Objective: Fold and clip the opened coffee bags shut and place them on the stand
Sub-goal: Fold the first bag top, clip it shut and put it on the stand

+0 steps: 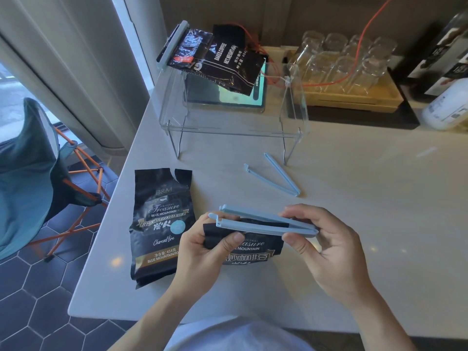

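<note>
Here the right hand pinches the hinge end of the blue clip, which lies crosswise over the folded bag; the left hand grips the bag under the clip's gaping end, stand beyond.

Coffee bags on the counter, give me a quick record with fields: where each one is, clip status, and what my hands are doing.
held coffee bag: in both hands, blue clip over folded top, not closed
left hand: grips bag
right hand: pinches clip's hinge end
second coffee bag: flat on counter, unclipped
spare clip: open on counter
stand: holds one clipped bag
</note>
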